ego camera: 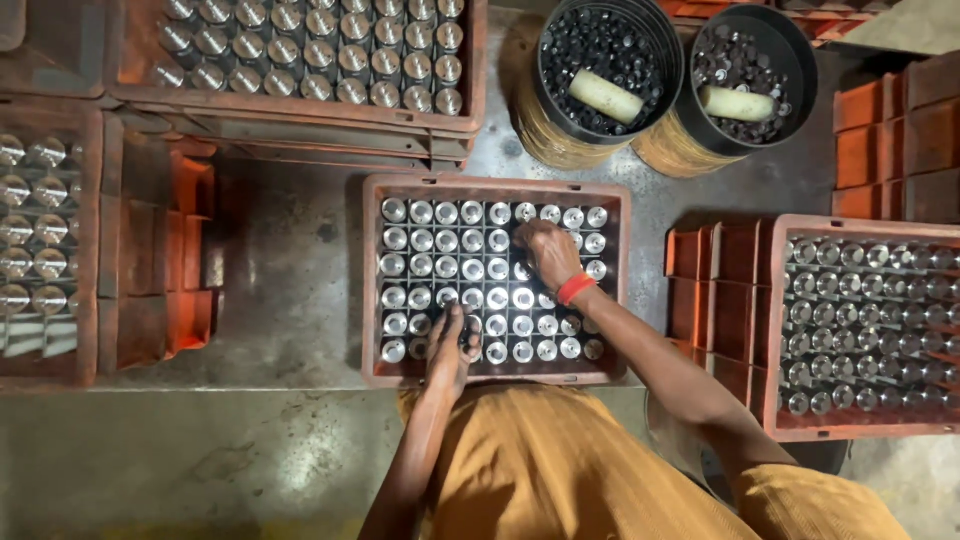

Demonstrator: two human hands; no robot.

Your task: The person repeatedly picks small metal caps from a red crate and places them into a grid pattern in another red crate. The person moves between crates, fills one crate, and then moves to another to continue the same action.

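Centre frame: red plastic crate (372,300) on grey floor, packed with upright steel cylinders (446,240), shiny end faces up, long axes toward camera. Right hand (548,252), red band at wrist, lies curled over cylinders in crate's upper right rows; fingers hide what they close on, grip cannot be told. Left hand (452,350) sits low at near edge, fingers bent down among bottom-row pieces, hold also unclear. Upper rows nearer right hand, lower rows nearer left. Two black buckets (610,60) at top, well apart from both hands.
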